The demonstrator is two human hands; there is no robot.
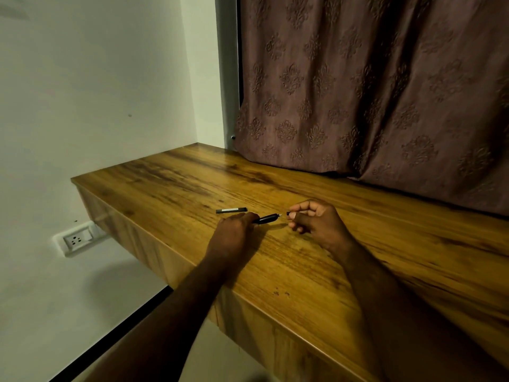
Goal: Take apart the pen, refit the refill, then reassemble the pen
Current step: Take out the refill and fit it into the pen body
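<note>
My left hand (234, 230) grips a black pen barrel (267, 218) just above the wooden table (358, 257). The barrel's free end, with a pale tip, points right. A short gap away, my right hand (316, 220) pinches a small black pen piece (288, 213) between thumb and fingers, and most of that piece is hidden. A black pen cap (231, 210) with a silver clip lies flat on the table just behind my left hand, untouched.
A patterned brown curtain (371, 92) hangs down onto the table's back edge. The table's left end (91, 194) meets a pale wall, with a wall socket (77, 239) below it. The front edge runs diagonally under my forearms.
</note>
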